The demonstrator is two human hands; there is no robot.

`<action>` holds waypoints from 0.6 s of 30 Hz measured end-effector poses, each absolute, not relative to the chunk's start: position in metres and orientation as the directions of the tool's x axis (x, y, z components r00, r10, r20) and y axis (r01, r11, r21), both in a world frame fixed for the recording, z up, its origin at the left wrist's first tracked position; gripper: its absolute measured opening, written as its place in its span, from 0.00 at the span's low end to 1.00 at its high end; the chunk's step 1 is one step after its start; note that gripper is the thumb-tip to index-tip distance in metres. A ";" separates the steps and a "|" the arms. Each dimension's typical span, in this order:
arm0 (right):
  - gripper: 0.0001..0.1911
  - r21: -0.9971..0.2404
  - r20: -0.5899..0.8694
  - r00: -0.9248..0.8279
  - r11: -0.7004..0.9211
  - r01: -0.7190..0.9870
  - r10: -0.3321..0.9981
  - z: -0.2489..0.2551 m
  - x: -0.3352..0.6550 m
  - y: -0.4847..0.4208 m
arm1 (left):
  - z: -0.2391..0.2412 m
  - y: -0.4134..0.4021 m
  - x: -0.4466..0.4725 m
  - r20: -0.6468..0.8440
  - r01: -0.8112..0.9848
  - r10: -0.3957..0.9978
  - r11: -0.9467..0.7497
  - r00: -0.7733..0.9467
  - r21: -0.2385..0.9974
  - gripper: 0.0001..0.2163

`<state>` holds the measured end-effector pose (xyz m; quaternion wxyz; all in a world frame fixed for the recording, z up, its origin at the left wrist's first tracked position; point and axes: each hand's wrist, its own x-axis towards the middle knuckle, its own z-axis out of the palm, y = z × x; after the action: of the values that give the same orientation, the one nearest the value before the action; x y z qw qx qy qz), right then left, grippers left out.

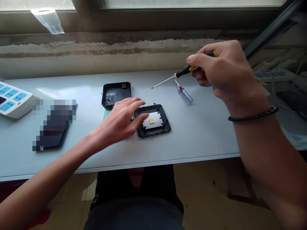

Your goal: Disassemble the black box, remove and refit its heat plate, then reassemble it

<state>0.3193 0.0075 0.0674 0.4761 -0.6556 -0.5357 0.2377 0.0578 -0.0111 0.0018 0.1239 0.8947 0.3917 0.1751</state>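
My left hand [121, 121] lies flat with fingers spread, its fingertips at the left edge of a black square frame [153, 120] that has a pale plate and a small yellow square in its middle. Under the hand a green circuit board [106, 114] shows only at its corner. My right hand [224, 72] is raised above the table, closed around the black-and-yellow handle of a screwdriver [178, 74] whose thin shaft points left and down. A black back cover [116, 93] lies behind the left hand.
A small screwdriver with a clear blue handle [185, 93] lies on the pale table [203, 127]. A white power strip with blue sockets [11, 99] sits far left, a dark phone-like object [54, 127] next to it. Cables lie at the right edge.
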 end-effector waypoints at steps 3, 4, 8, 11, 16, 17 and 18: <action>0.15 -0.959 0.177 0.319 0.090 0.271 0.931 0.050 0.324 0.020 | 0.014 0.005 0.072 0.224 0.669 0.750 -0.659 0.622 0.344 0.16; 0.15 -0.970 0.174 0.325 0.104 0.221 0.930 0.045 0.325 0.023 | 0.016 0.011 0.078 0.199 0.665 0.746 -0.660 0.635 0.350 0.14; 0.17 -0.983 0.175 0.383 0.137 0.125 0.907 0.032 0.333 0.031 | 0.013 0.035 0.104 0.106 0.690 0.761 -0.630 0.640 0.356 0.12; 0.17 -0.986 0.163 0.407 0.140 0.087 0.899 0.026 0.337 0.034 | 0.004 0.047 0.116 0.052 0.695 0.757 -0.624 0.652 0.358 0.12; 0.17 -0.985 0.173 0.390 0.167 0.050 0.904 0.021 0.337 0.034 | -0.002 0.053 0.120 0.044 0.685 0.761 -0.605 0.647 0.405 0.08; 0.16 -0.984 0.177 0.378 0.175 0.039 0.909 0.020 0.337 0.033 | -0.002 0.053 0.119 0.048 0.679 0.760 -0.606 0.649 0.413 0.08; 0.16 -0.983 0.179 0.366 0.182 0.028 0.913 0.020 0.337 0.033 | -0.002 0.053 0.119 0.053 0.675 0.758 -0.609 0.651 0.418 0.08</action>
<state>0.3366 0.0330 0.0200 0.6303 -0.5346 -0.4401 0.3510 0.1194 0.0534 -0.0020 0.1837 0.8897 0.4025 0.1130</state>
